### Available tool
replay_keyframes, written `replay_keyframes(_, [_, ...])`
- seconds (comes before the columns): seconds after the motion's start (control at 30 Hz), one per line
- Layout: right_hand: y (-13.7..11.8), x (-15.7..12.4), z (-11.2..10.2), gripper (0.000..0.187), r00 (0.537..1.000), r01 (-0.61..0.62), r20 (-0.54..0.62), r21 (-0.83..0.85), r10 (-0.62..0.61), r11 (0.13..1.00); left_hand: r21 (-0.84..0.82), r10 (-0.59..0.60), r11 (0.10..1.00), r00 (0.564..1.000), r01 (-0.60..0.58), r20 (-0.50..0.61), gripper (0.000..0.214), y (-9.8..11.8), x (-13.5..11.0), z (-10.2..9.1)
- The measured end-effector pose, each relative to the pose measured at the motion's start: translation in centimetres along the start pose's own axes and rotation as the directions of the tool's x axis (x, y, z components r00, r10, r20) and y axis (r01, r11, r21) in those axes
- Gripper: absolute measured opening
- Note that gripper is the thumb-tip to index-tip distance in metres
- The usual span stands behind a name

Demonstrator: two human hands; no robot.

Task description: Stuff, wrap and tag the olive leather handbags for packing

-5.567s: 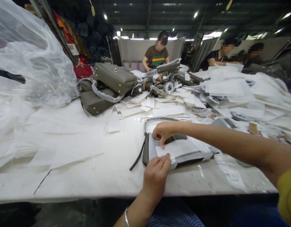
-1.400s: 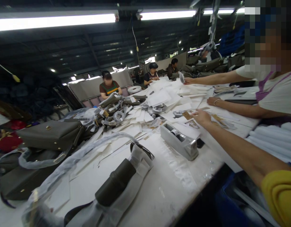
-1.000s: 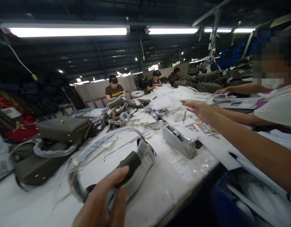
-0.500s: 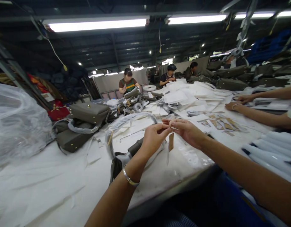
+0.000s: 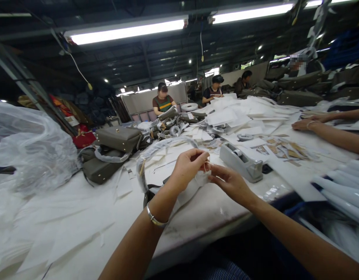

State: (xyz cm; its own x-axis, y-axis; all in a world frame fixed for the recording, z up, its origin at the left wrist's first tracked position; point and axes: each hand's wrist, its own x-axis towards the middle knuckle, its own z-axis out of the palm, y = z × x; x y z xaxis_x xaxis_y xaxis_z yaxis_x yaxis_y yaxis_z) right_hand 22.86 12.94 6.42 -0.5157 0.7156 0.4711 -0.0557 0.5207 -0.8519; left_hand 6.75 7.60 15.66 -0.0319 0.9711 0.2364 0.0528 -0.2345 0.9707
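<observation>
My left hand (image 5: 188,166) is raised over the white table (image 5: 88,221), fingers pinched on a small brown tag and its string. My right hand (image 5: 230,182) meets it from the right, fingertips pinched at the same string. Just below and behind both hands lies a dark grey bag (image 5: 151,192) wrapped in white paper, its plastic-wrapped handle (image 5: 161,146) arching up to the left. The tag is mostly hidden between my fingers.
A grey tape dispenser (image 5: 240,161) stands right of my hands. Grey handbags (image 5: 113,149) are stacked at the left, beside a big clear plastic bag (image 5: 30,146). White paper sheets (image 5: 240,112) and brown tags (image 5: 284,147) cover the far table. A co-worker's arms (image 5: 328,128) reach in from the right; several people sit beyond.
My right hand picked a tag from the right side of the table and brought it to my left hand above the wrapped bag. Both hands have since dropped lower, closer to the bag.
</observation>
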Motion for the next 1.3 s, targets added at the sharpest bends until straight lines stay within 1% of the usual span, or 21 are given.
replay_keyframes(0.1, [-0.3, -0.4, 0.0, 0.043, 1.000, -0.021, -0.017, 0.001, 0.021, 1.000, -0.057, -0.040, 0.998, 0.999, 0.040, 0.009, 0.028, 0.3, -0.2, 0.2])
replay_keyframes(0.13, [-0.4, -0.6, 0.0, 0.041, 1.000, -0.014, -0.019, -0.026, 0.013, 1.000, -0.068, -0.043, 0.997, 0.999, 0.044, 0.015, 0.029, 0.3, -0.3, 0.2])
replay_keyframes(0.17, [-0.4, -0.7, 0.0, 0.038, 0.999, 0.003, -0.033, -0.079, -0.006, 0.997, -0.075, -0.041, 0.996, 0.999, 0.043, 0.023, 0.030, 0.3, -0.3, 0.1])
replay_keyframes(0.23, [-0.3, -0.9, -0.1, 0.032, 0.991, 0.056, -0.108, -0.231, -0.083, 0.971, -0.078, -0.032, 0.996, 0.998, 0.035, 0.045, 0.031, 0.2, -0.3, 0.0])
replay_keyframes(0.3, [-0.1, -0.9, -0.4, 0.028, 0.959, 0.092, -0.214, -0.390, -0.188, 0.916, -0.077, -0.025, 0.997, 0.998, 0.029, 0.056, 0.033, 0.0, -0.2, -0.1])
replay_keyframes(0.37, [-0.2, -0.8, -0.8, 0.026, 0.909, 0.124, -0.287, -0.507, -0.303, 0.853, -0.077, -0.025, 0.997, 0.998, 0.030, 0.060, 0.034, -0.1, -0.2, -0.3])
replay_keyframes(0.47, [-1.0, -0.4, -1.5, 0.023, 0.843, 0.198, -0.287, -0.621, -0.455, 0.758, -0.051, -0.026, 0.998, 0.999, 0.029, 0.043, 0.034, -0.5, -0.1, -0.7])
replay_keyframes(0.53, [-1.8, -0.3, -1.8, 0.021, 0.804, 0.238, -0.271, -0.669, -0.529, 0.704, -0.024, -0.022, 0.999, 1.000, 0.022, 0.020, 0.033, -0.7, 0.0, -1.0])
replay_keyframes(0.6, [-2.5, -0.3, -2.1, 0.019, 0.771, 0.253, -0.268, -0.704, -0.578, 0.664, 0.001, -0.008, 1.000, 1.000, 0.008, 0.000, 0.033, -0.9, 0.1, -1.1])
replay_keyframes(0.67, [-3.0, -0.5, -2.2, 0.019, 0.753, 0.255, -0.262, -0.729, -0.603, 0.635, 0.020, 0.018, 1.000, 1.000, -0.018, -0.009, 0.033, -1.0, 0.0, -1.2])
replay_keyframes(0.77, [-3.5, -0.8, -2.1, 0.022, 0.745, 0.263, -0.249, -0.743, -0.619, 0.615, 0.022, 0.049, 0.999, 0.999, -0.049, -0.017, 0.031, -1.0, 0.0, -1.2])
replay_keyframes(0.87, [-3.6, -1.0, -2.1, 0.025, 0.734, 0.278, -0.236, -0.751, -0.637, 0.598, -0.005, 0.044, 0.999, 0.999, -0.044, -0.022, 0.030, -1.0, 0.0, -1.1])
replay_keyframes(0.97, [-3.2, -1.0, -2.0, 0.025, 0.748, 0.269, -0.234, -0.748, -0.621, 0.607, -0.048, 0.032, 0.998, 0.999, -0.032, -0.017, 0.030, -0.9, -0.1, -1.2])
replay_keyframes(1.03, [-2.7, -1.0, -1.9, 0.024, 0.767, 0.261, -0.249, -0.720, -0.591, 0.643, -0.109, 0.027, 0.994, 1.000, -0.025, 0.016, 0.030, -0.8, -0.3, -1.3])
replay_keyframes(1.13, [-2.3, -1.1, -1.3, 0.021, 0.819, 0.239, -0.276, -0.633, -0.503, 0.737, -0.236, 0.021, 0.972, 0.994, 0.005, 0.107, 0.028, -0.4, -0.9, -1.2])
replay_keyframes(1.2, [-2.2, -1.3, -0.7, 0.019, 0.848, 0.203, -0.296, -0.584, -0.440, 0.786, -0.302, 0.025, 0.953, 0.990, 0.019, 0.141, 0.027, -0.1, -1.3, -1.2])
replay_keyframes(1.27, [-2.3, -1.6, 0.2, 0.018, 0.855, 0.174, -0.322, -0.559, -0.406, 0.811, -0.342, 0.038, 0.939, 0.990, 0.010, 0.135, 0.024, 0.3, -1.6, -1.1])
replay_keyframes(1.3, [-2.4, -1.8, 0.6, 0.018, 0.852, 0.171, -0.335, -0.549, -0.403, 0.818, -0.360, 0.047, 0.933, 0.991, 0.001, 0.124, 0.023, 0.5, -1.7, -1.1])
